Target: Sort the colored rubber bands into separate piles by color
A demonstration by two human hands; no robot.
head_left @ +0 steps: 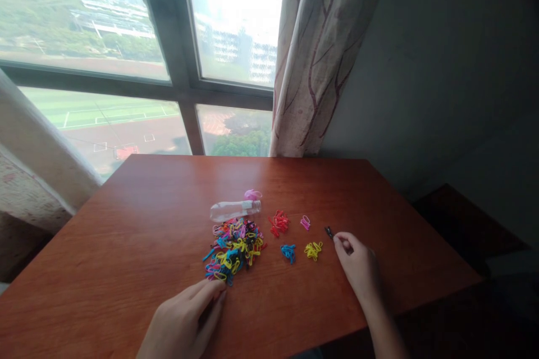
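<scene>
Table (126,224) of reddish-brown wood, set below a framed window (233,17), with 1 person seen working at its near side; 2 bare hands in view.

Right hand (357,261): over the right part of the tabletop, thumb and forefinger drawn together at the near end of a black loop (328,231), which projects from the fingertips towards the window. Grip is a narrow pinch; the remaining fingers are curled under.

Left hand (183,314): at the near edge of the mixed pile (236,247) of small coloured loops, fingertips against its lowest pieces. Thumb and forefinger stand close to each other; I cannot tell whether a piece is held between them.

Mixed pile contains yellow, blue, pink, red and black loops, heaped and overlapping. Between it and the right hand lie 4 smaller groups, each of 1 colour: red loops (279,223) and pink loops (305,223) in the far row, blue loops (288,253) and yellow loops (313,251) in the near row. All 4 are apart from each other.

Clear bottle (225,211) lies on its side just beyond the mixed pile, neck pointing right. Pink translucent item (252,194) sits behind the neck; its nature is unclear.

Patterned curtain (315,56) hangs at the window's right side.
</scene>
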